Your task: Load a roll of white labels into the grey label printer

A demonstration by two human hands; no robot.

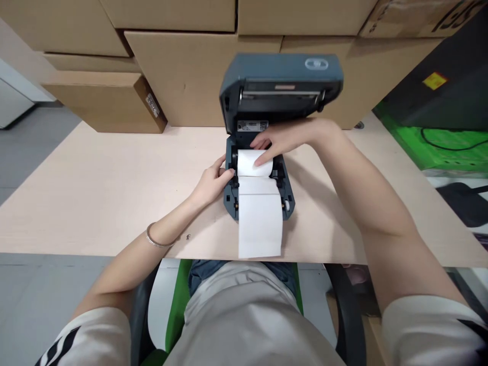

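Note:
A dark grey label printer (pixel 288 195) stands on the table with its lid (pixel 282 71) raised. Inside it sits a roll of white labels (pixel 249 163), and a strip of labels (pixel 260 223) runs out over the front, down to the table's near edge. My right hand (pixel 280 140) reaches in under the lid from the right, fingers apart, thumb and fingertips on and behind the roll. My left hand (pixel 213 179) rests against the printer's left side, thumb at the rim; its other fingers are partly hidden beside the housing.
Cardboard boxes (pixel 183 76) line the back of the pale wooden table (pixel 95 193). A flatter box (pixel 102 101) stands at the back left. Right of the table are a green surface (pixel 430 147) with a cable and a black object (pixel 463 203).

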